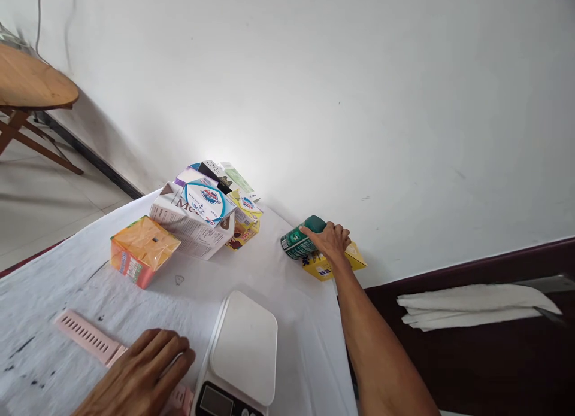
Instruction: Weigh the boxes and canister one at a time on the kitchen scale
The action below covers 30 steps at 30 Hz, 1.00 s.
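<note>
My right hand reaches to the table's far right corner and grips a green canister, its thumb along the side. The canister leans beside a yellow box, partly covered by my hand and wrist. My left hand rests palm down, fingers loosely extended, over a watch with a pink strap. The watch's middle is hidden under that hand; strap ends show on either side. Between my arms lies a white digital scale with a dark display, nothing on its plate.
Several boxes, among them a white carton and an orange-wrapped pack, stand at the back left on a white tablecloth. A wall runs close behind. White cloth lies right, on a dark surface; a round wooden table stands far left.
</note>
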Available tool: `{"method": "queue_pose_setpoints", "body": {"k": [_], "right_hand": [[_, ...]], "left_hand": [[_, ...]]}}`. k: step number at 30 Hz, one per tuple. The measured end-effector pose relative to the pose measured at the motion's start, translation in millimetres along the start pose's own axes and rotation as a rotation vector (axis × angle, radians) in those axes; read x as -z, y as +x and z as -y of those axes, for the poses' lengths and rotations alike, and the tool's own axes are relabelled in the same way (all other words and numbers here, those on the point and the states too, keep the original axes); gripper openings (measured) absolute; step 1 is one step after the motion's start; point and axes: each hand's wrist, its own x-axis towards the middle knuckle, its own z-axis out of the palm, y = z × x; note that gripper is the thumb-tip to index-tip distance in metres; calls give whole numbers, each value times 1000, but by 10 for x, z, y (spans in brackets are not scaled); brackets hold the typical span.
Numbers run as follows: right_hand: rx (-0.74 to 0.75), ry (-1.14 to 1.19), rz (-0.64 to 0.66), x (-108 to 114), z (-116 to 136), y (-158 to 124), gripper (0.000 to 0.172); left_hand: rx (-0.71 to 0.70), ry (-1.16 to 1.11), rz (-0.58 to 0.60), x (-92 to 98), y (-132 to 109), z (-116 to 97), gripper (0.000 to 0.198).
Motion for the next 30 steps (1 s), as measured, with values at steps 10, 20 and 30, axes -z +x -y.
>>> {"method": "queue_pose_setpoints", "body": {"k": [10,20,30], "right_hand": [[84,138,-79,15,62,-317,86],[335,543,-305,545,-212,-1405,90],[623,557,-221,956,-86,-2333,75]], "left_hand": [[202,-35,195,-328,247,-224,62],[303,15,291,-328,473,-328,31],[333,100,364,-403,696,-456,27]]}}
